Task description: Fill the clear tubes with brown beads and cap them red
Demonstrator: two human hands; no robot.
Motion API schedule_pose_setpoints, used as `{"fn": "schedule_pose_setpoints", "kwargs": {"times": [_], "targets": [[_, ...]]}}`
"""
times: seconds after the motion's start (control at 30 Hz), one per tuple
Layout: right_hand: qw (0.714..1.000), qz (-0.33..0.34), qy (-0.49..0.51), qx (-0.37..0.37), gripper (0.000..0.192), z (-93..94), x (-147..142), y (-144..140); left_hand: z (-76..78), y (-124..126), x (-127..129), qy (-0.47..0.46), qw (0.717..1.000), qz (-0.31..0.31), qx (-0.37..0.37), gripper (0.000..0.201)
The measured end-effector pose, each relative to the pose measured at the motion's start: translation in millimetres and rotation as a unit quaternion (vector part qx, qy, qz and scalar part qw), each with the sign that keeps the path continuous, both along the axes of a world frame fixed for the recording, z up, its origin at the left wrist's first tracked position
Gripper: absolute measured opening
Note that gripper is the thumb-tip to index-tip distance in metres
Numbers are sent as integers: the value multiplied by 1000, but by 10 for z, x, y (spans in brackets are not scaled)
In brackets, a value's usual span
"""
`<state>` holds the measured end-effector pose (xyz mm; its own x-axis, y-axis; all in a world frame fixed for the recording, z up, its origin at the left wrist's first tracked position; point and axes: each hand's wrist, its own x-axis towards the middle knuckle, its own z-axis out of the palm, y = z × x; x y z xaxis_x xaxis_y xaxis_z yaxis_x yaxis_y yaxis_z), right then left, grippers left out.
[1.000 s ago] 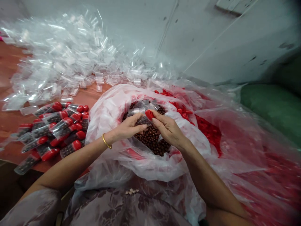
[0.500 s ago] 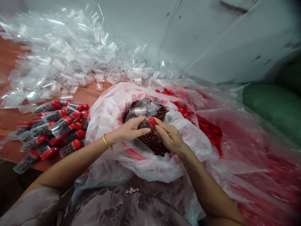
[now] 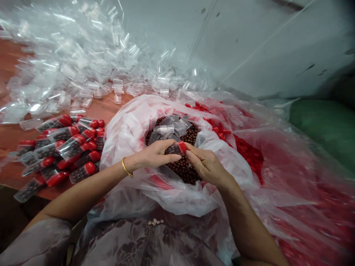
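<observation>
My left hand (image 3: 158,153) is closed around a clear plastic container (image 3: 174,149) filled with dark brown balls. Its red cap (image 3: 182,147) faces right, and the fingers of my right hand (image 3: 203,162) pinch at that cap end. Both hands are above an opened white plastic bag (image 3: 122,125) that holds many brown balls (image 3: 180,168). Several empty clear containers (image 3: 163,129) lie on the balls, just beyond my hands. Part of the held container is hidden by my left fingers.
To the left, filled red-capped containers (image 3: 73,144) lie heaped on the orange-red table (image 3: 107,105). Behind them spreads a big pile of empty clear containers (image 3: 69,55). Loose red caps (image 3: 249,155) sit in thin clear plastic at the right, near a green surface (image 3: 324,125).
The hands and container have shifted slightly right and down in view, and the container's cap end is turned a little. The whole scene has also moved slightly with the camera.
</observation>
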<state>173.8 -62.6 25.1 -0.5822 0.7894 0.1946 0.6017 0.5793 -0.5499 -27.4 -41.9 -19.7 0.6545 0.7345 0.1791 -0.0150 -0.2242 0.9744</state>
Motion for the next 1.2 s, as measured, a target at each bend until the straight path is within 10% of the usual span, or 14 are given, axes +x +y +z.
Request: {"fn": "schedule_pose_setpoints", "kwargs": {"times": [0.43,0.57,0.73,1.03,1.2], "targets": [[998,-29,-13,62,44,30,-43,-13,122,-103,53,182,970,78,141,29],[959,-181,212,-58,66,-194,-261,104,176,-135,100,222,962,92,132,16],[916,-173,276,-233,76,-405,-487,213,171,-149,109,301,933,81,180,14],[975,-92,178,-98,62,-279,-532,99,89,-175,124,358,892,85,261,20],[972,-97,204,-60,62,-106,-398,196,143,-230,69,237,914,150,292,12]]}}
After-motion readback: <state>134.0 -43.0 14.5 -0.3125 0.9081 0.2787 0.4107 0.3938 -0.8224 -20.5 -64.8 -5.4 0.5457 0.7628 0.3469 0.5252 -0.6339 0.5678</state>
